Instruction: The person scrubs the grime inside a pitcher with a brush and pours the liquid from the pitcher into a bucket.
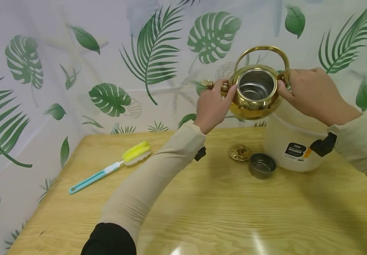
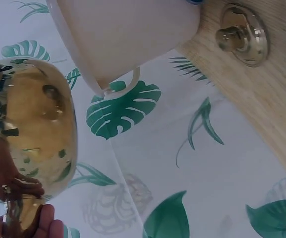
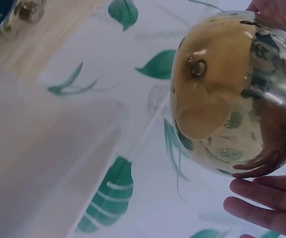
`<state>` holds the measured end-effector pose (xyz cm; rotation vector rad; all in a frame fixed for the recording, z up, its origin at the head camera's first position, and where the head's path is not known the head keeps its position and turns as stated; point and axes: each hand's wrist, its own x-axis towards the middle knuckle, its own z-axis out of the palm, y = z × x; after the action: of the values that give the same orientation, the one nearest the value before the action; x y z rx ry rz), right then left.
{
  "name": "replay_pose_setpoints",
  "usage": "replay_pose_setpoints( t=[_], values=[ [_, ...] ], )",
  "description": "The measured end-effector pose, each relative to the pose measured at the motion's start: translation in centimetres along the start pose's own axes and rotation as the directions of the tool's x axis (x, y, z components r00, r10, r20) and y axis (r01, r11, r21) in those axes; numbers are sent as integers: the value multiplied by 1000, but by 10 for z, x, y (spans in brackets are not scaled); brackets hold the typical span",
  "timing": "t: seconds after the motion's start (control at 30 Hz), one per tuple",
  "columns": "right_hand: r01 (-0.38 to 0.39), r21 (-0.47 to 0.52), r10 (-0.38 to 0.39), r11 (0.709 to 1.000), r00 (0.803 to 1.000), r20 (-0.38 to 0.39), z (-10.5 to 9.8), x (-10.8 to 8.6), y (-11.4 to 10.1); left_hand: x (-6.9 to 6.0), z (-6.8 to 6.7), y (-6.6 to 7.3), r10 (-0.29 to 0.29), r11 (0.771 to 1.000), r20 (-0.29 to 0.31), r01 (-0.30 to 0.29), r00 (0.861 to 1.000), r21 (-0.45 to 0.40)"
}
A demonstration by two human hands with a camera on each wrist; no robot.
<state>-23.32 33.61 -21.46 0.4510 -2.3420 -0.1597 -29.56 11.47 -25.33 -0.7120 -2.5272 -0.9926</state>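
Observation:
A shiny gold teapot (image 1: 255, 112) is held up in the air without its lid, its steel-lined mouth facing me and its arched handle on top. My left hand (image 1: 213, 106) grips the spout on the left, also visible in the left wrist view, where fingers (image 2: 48, 223) wrap the gold spout. With my right hand (image 1: 314, 94) I hold the other side, thumb by the handle's base. In the right wrist view, several fingers (image 3: 267, 198) extend beside the gold body (image 3: 217, 99). The gold lid (image 1: 240, 153) and a small steel infuser cup (image 1: 262, 166) lie on the table below.
A translucent white bucket (image 1: 293, 145) with a black label stands below my right forearm, beside the infuser cup. Toward the table's left lies a brush (image 1: 106, 170) with a yellow-and-white sponge head and blue handle. A leaf-patterned cloth (image 1: 157, 53) hangs behind the wooden table (image 1: 202, 212).

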Motion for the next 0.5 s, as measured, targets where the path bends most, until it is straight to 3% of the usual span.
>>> replay_pose_setpoints(
  t=[0.2, 0.33, 0.5],
  values=[
    [-50, -15, 51, 999, 998, 33, -12, -11, 25, 21, 19, 25, 63, 997, -33, -62, 997, 39],
    [-80, 8, 80, 997, 996, 39, -17, -20, 41, 30, 31, 40, 93, 994, -21, -92, 995, 52],
    [-158, 49, 151, 986, 981, 124, -22, -31, 61, 40, 43, 57, 123, 989, 10, -123, 992, 85]
  ],
)
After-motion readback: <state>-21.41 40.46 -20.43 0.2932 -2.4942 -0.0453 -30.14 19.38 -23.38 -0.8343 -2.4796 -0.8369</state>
